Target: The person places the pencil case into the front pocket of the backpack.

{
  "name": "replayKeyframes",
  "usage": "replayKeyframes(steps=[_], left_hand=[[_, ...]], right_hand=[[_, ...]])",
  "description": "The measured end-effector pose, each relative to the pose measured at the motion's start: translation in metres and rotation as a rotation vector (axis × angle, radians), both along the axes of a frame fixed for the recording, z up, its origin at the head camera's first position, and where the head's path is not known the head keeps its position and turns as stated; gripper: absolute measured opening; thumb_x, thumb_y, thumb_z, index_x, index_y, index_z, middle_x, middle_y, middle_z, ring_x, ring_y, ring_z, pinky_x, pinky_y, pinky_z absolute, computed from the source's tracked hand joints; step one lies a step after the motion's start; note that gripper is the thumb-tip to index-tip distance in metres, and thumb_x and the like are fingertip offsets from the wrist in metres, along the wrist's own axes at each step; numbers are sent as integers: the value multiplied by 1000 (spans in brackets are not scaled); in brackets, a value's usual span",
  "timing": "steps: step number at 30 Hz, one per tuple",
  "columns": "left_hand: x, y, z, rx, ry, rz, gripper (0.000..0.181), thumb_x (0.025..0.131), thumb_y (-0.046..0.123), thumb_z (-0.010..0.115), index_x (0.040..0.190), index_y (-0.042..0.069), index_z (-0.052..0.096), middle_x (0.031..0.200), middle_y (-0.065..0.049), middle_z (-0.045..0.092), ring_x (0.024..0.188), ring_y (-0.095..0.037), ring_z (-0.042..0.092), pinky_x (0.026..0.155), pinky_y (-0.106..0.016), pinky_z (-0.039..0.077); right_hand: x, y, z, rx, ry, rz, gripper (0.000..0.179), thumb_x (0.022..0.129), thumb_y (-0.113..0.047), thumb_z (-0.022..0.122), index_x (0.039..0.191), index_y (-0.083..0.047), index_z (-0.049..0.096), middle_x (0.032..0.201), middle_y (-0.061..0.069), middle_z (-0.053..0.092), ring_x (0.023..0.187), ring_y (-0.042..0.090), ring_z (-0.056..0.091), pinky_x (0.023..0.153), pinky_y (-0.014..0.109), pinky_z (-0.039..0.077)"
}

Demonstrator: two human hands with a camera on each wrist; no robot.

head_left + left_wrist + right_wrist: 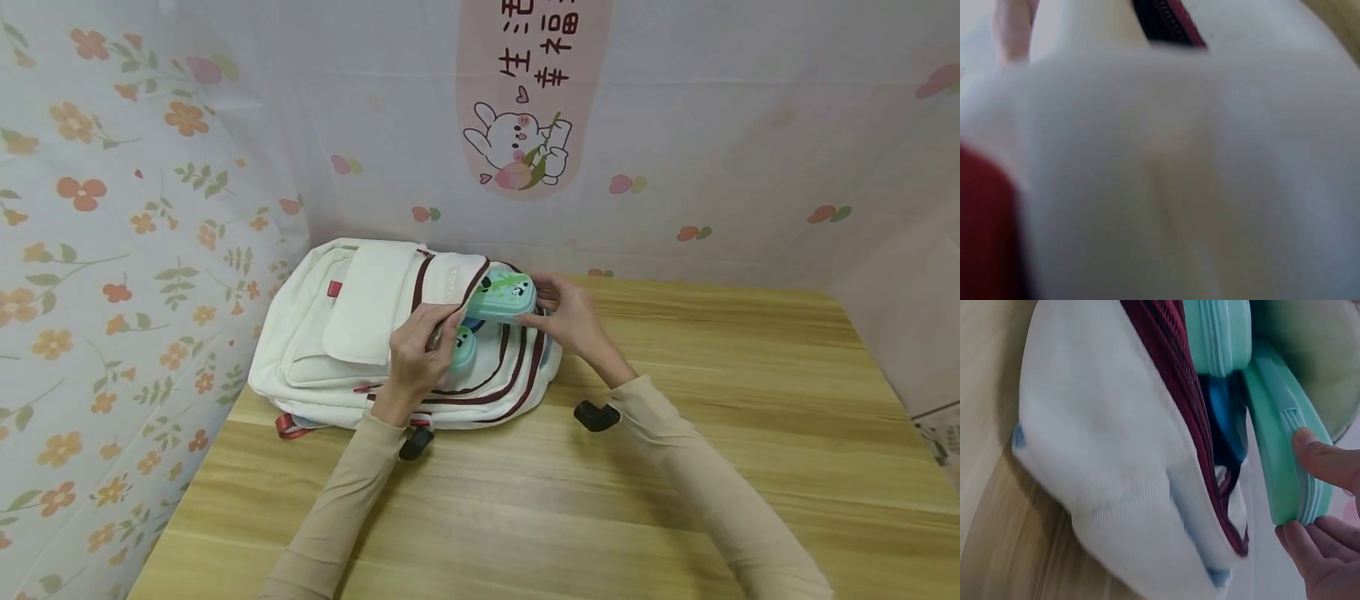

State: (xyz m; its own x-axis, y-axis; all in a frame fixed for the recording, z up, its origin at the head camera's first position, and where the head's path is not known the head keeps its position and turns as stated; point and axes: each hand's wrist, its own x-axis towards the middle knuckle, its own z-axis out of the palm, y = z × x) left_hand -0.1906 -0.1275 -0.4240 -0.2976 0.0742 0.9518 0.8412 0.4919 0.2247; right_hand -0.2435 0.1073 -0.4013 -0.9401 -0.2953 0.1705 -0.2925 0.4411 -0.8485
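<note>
A white backpack (300, 333) with dark red zips lies on the table. My left hand (422, 346) grips the edge of its front pocket panel (450, 279) and holds it lifted. At the pocket's opening, my right hand (573, 315) pinches a mint-green zipped pencil case (504, 293) with a cartoon animal print, thumb on one side and fingers on the other. The case's inner end sits behind the lifted panel. A second mint-green case (1219, 337) lies inside the pocket, close to something blue (1229, 412). The left wrist view is mostly blurred white fabric.
The wooden table (712, 392) reaches forward and right. Two black strap-like pieces, one near the bag (416, 443) and another by the right sleeve (596, 415), show below the backpack. A patterned cloth (675, 150) hangs behind, and a floral one (112, 292) hangs at left.
</note>
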Motion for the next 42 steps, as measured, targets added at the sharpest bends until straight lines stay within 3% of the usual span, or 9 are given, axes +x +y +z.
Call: replayKeyframes(steps=[6, 10, 18, 28, 33, 37, 42], left_hand=[[1, 0, 0, -2, -18, -5, 18, 99, 7, 62, 101, -9, 71, 89, -18, 71, 75, -26, 70, 67, -36, 60], [3, 0, 0, 4, -31, 6, 16, 97, 4, 64, 102, -8, 72, 90, -18, 72, 77, -26, 70, 70, -36, 60], [5, 1, -1, 12, -37, 29, 15, 95, 2, 64, 102, -8, 72, 89, -19, 72, 76, -28, 70, 68, -37, 60], [4, 3, -3, 25, -47, 26, 14, 96, 2, 64, 102, -7, 72, 90, -18, 72, 77, -27, 70, 69, -37, 59], [6, 5, -4, -9, -105, 31, 16, 89, -7, 67, 104, -5, 72, 90, -17, 71, 77, -27, 69, 67, -37, 58], [9, 10, -4, -60, -176, 43, 14, 89, -4, 70, 102, -3, 72, 89, -14, 70, 78, -24, 69, 69, -35, 58], [15, 18, -5, -123, -260, 72, 13, 91, 3, 71, 103, -2, 72, 92, -14, 67, 85, -26, 66, 78, -35, 58]], right_hand=[[4, -20, -6, 40, 68, 1, 69, 78, -8, 87, 137, 7, 54, 131, 27, 64, 113, 40, 68, 95, 46, 57], [7, -31, -9, 52, 62, -23, 68, 78, -10, 88, 136, 4, 57, 131, 24, 65, 111, 37, 70, 93, 43, 58], [9, -45, -12, 15, 27, -59, 63, 76, -12, 90, 129, 4, 59, 124, 22, 68, 110, 33, 71, 90, 38, 59], [7, -55, -16, -21, 96, -47, 57, 76, -11, 90, 124, 4, 62, 127, 20, 66, 110, 35, 71, 91, 40, 59], [9, -47, -17, -37, 18, 16, 55, 84, -10, 83, 132, 4, 60, 133, 22, 63, 116, 35, 68, 94, 38, 57], [15, -34, -16, -51, -72, 91, 48, 92, -1, 71, 137, 7, 56, 137, 25, 61, 122, 36, 65, 98, 39, 55], [23, -15, -13, -8, -65, 86, 38, 97, 3, 59, 135, 9, 57, 131, 28, 64, 120, 38, 65, 99, 44, 55]])
